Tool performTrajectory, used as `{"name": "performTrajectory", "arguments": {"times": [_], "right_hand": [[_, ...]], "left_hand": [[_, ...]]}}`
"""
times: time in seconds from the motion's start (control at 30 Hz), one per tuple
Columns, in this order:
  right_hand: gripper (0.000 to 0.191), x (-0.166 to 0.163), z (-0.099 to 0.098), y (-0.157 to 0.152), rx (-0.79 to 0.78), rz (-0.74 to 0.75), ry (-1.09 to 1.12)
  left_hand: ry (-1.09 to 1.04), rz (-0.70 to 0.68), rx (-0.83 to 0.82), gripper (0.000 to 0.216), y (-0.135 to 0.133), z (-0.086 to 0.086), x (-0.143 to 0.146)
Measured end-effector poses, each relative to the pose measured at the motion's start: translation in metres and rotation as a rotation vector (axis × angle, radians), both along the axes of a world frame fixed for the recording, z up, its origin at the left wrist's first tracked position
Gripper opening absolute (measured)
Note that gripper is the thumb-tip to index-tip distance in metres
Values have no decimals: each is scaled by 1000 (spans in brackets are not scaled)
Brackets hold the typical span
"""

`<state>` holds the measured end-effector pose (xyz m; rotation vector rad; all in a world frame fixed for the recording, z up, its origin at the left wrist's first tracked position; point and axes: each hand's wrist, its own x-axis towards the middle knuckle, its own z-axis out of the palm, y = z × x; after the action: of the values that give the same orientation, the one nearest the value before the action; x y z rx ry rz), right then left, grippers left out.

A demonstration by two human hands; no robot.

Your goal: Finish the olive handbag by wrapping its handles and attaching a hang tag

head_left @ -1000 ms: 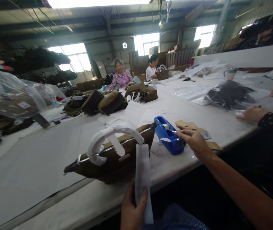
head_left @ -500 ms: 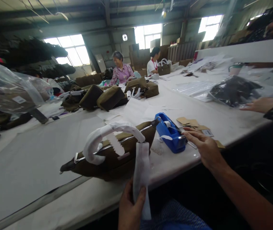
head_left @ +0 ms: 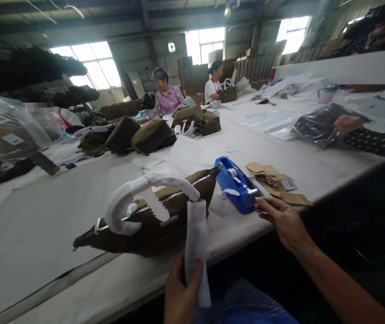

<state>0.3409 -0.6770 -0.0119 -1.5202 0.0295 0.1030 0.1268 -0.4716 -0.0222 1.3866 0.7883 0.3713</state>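
An olive handbag (head_left: 175,229) with a silver zip stands at the table's front edge. One of its handles (head_left: 128,193), wrapped in white padding, arches over the top. My left hand (head_left: 183,281) is closed around the lower end of a white wrapped strap (head_left: 196,238) hanging from the bag's front. Right of the bag sits a blue tape dispenser (head_left: 234,189) with a small white roll. At its cutter end, my right hand (head_left: 282,218) pinches the end of the tape between thumb and fingers; the tape itself is barely visible.
Brown paper tags (head_left: 273,180) lie beside the dispenser. At the right, a co-worker's hand (head_left: 347,123) rests on a dark item in clear plastic (head_left: 317,126). More olive bags (head_left: 151,135) and white paper sheets (head_left: 192,150) lie farther back, where two co-workers sit.
My right hand's fingers have drawn together into a pinch at the dispenser's cutter end. My left hand keeps its hold. The co-worker's hand has moved onto the plastic-wrapped item.
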Motion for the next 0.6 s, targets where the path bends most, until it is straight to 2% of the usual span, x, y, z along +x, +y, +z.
{"name": "performTrajectory", "arguments": {"times": [0.13,0.33,0.5,0.6], "right_hand": [[53,4,-5,3,-140,-8,-115],[53,1,-5,0,-169,-31,-141],[62,-2,-14,-4,-183,-42,-112],[56,-18,-10,-6,-233,-1,-130]], "left_hand": [[5,25,16,65,-2,5,0],[-39,18,5,58,-5,13,-3],[-64,21,-35,59,-5,7,-6],[-82,27,-42,61,-5,1,-7]]}}
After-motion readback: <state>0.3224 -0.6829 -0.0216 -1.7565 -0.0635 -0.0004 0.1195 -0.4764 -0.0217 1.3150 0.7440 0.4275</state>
